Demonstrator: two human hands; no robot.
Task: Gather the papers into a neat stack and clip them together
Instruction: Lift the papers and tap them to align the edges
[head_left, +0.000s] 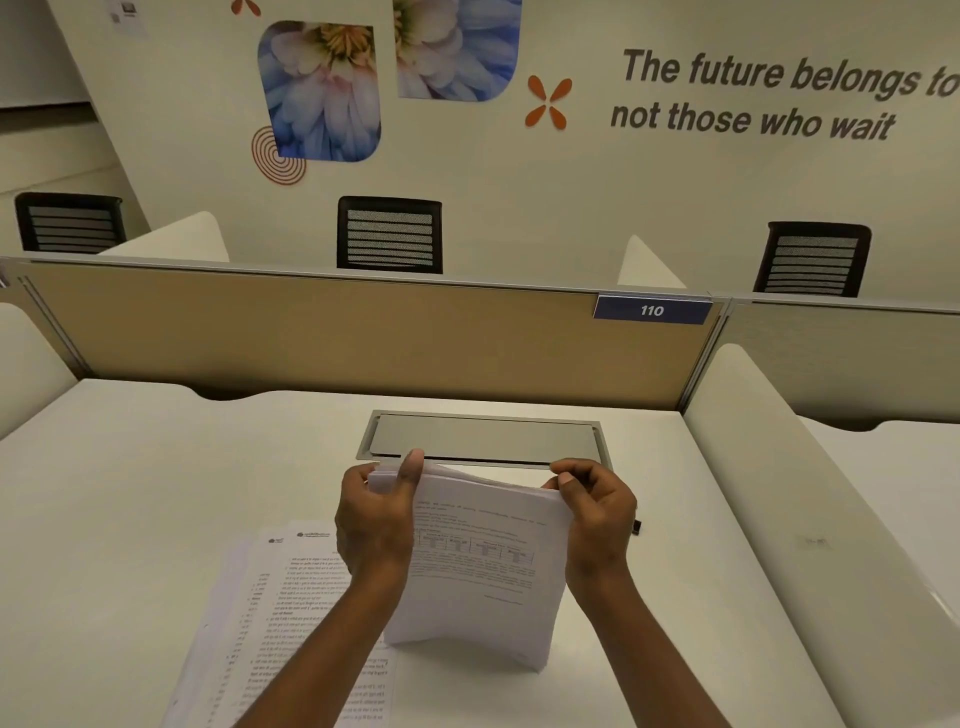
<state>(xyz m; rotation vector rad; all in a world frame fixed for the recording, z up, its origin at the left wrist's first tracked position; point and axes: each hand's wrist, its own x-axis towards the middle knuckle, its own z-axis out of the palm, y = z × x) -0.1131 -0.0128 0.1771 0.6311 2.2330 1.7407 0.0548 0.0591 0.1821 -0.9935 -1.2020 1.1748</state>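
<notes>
Loose printed sheets (291, 623) fanned flat on white desk (130, 519), at 7 o'clock. Paper stack (478, 561) stood on edge at desk centre, bottom edge on surface. Left hand (376, 519) pinches top left corner, thumb in front. Right hand (597, 514) pinches top right corner. Small dark object (637, 527) just beyond right hand, too hidden to identify. Grey cable hatch (483, 439) at 12, tan partition (363, 338) behind.

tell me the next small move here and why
Probably tap the held stack on the desk to square it: both the left hand and right hand grip its top edge, which looks uneven, and loose sheets remain uncollected.
</notes>
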